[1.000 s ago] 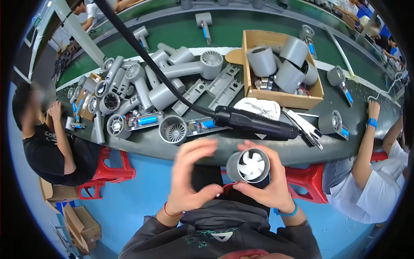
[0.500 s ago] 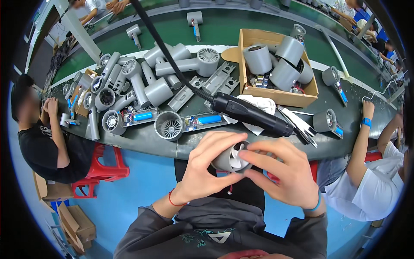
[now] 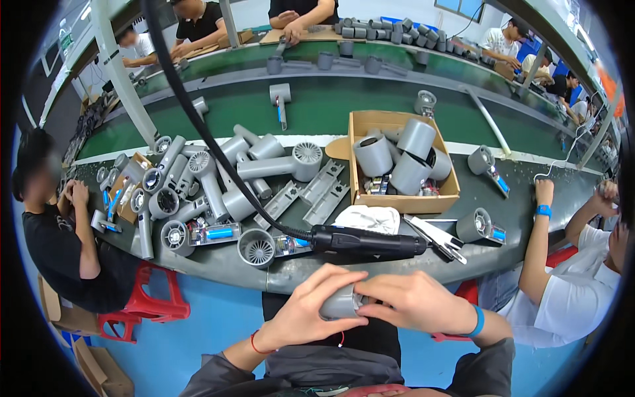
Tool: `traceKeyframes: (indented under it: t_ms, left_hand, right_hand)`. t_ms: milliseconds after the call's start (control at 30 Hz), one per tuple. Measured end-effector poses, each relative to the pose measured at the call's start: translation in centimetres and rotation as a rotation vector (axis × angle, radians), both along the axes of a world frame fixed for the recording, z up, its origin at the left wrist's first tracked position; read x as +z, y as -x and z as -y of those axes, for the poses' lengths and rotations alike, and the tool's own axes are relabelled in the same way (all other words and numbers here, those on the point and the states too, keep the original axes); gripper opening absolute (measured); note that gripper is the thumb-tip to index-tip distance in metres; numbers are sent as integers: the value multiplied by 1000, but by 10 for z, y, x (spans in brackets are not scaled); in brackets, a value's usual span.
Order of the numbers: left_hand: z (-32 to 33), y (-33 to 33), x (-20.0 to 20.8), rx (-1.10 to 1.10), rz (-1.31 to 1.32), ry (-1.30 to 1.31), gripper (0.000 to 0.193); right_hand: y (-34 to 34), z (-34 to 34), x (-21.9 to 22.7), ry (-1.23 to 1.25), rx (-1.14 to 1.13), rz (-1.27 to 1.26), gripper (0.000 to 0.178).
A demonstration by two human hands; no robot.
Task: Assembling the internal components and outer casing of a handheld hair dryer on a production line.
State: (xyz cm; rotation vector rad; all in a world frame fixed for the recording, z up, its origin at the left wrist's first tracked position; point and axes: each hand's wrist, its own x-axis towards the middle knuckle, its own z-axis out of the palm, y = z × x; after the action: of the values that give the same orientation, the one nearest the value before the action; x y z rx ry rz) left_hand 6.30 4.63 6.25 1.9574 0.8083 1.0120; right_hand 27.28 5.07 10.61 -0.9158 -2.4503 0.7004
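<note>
A short grey cylindrical fan housing (image 3: 339,304) is held just off the bench's near edge, over my lap. My left hand (image 3: 303,309) wraps round its outside, with fingers above and thumb below. At the housing's right-hand open end, the bent fingers of my right hand (image 3: 417,301) are pinched together and reach into the mouth. They hide the inside, so what they grip cannot be made out. Just beyond my hands a black electric screwdriver (image 3: 367,242) hangs from its dark cable. Under it, a grey fan body (image 3: 256,249) with a radial grille rests on the bench.
A cardboard box (image 3: 405,202) of grey housings stands on the dark bench (image 3: 291,276). Left of it lie piled grey fan bodies (image 3: 211,185) and handle shells (image 3: 325,193). A white cloth (image 3: 367,218) and tweezers (image 3: 430,237) lie nearby. Co-workers sit at both sides.
The view has tilted up, showing more of the far line. My right fingers have closed in over the housing's mouth; the white fan wheel seen inside before is now hidden.
</note>
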Motion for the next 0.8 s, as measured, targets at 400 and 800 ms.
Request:
traceKeyframes:
  t_ms: [400, 800]
  left_hand:
    - [-1, -1, -20, 79, 33, -116, 60]
    - [23, -19, -40, 86, -19, -89, 65]
  right_hand:
    - [3, 0, -21, 228, 4, -102, 30]
    - [-14, 21, -51, 297, 40, -171, 27]
